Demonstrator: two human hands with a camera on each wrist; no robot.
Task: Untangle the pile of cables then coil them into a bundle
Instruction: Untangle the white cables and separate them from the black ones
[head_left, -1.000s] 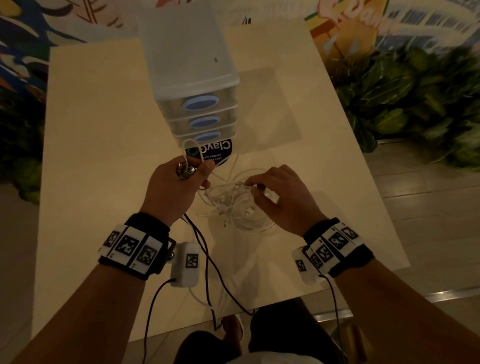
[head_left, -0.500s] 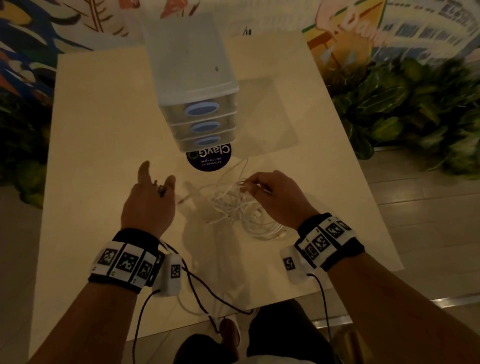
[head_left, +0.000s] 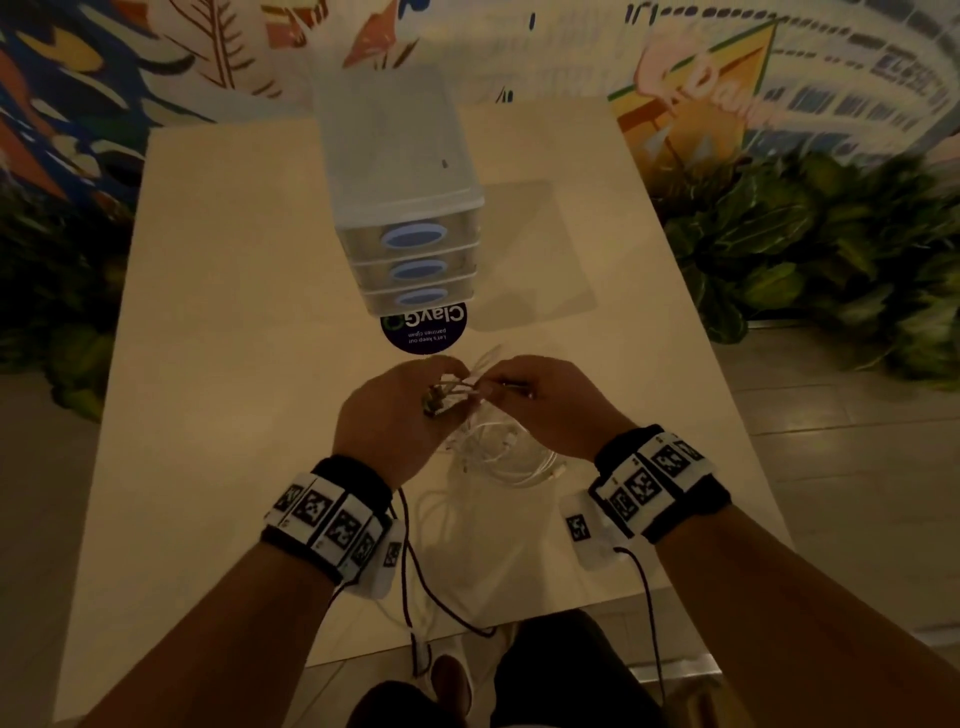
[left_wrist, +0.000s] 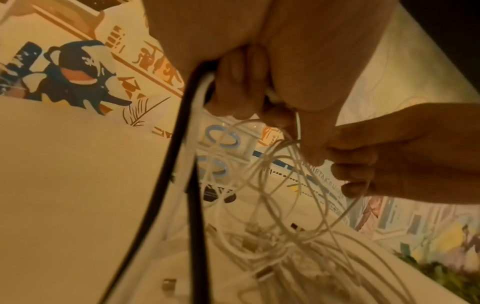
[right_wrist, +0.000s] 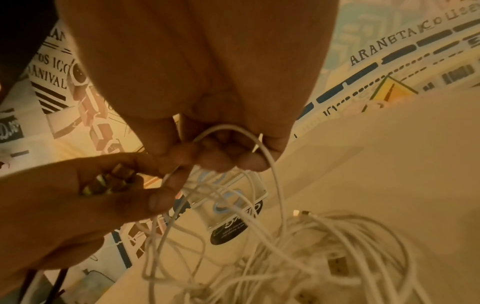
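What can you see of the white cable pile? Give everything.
The white cable pile is a tangle of thin, glossy white cords with small plug ends, looped loosely on the pale table in front of the drawer unit. Several strands are lifted off it: the left hand and right hand pinch them above the heap. It is still knotted, not coiled.

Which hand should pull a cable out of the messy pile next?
Probably the right hand. Its fingers already pinch one white cable loop above the pile, while the left hand holds several strands together and can steady them.
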